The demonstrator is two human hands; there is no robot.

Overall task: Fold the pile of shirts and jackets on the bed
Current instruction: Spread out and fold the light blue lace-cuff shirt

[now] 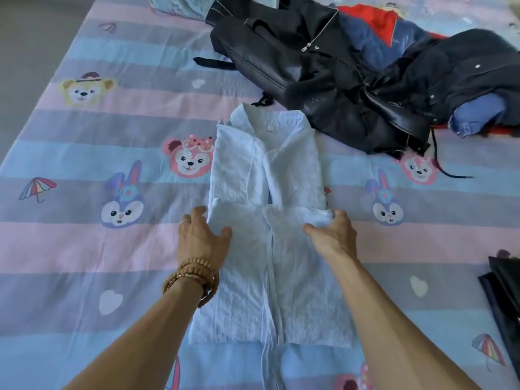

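Observation:
A pale blue shirt [267, 175] lies lengthwise on the bed, collar at the far end, sides folded in to a narrow strip. Its lower part is doubled up toward the collar, with the fold edge across the middle. My left hand [201, 237] grips the left end of that edge, thumb on top of the cloth. My right hand [333, 233] pinches the right end, fingers curled round a bunched corner. Behind the shirt lies the pile: a black leather jacket [295, 60], a dark jacket [461, 68], and red and blue garments [377, 26].
The bed sheet [92, 249] is striped pink, blue and grey with cartoon animals. A dark folded garment [503, 294] sits at the right edge. A black drawstring [447, 170] trails from the pile. The bed's left edge and the floor [31, 52] show at top left.

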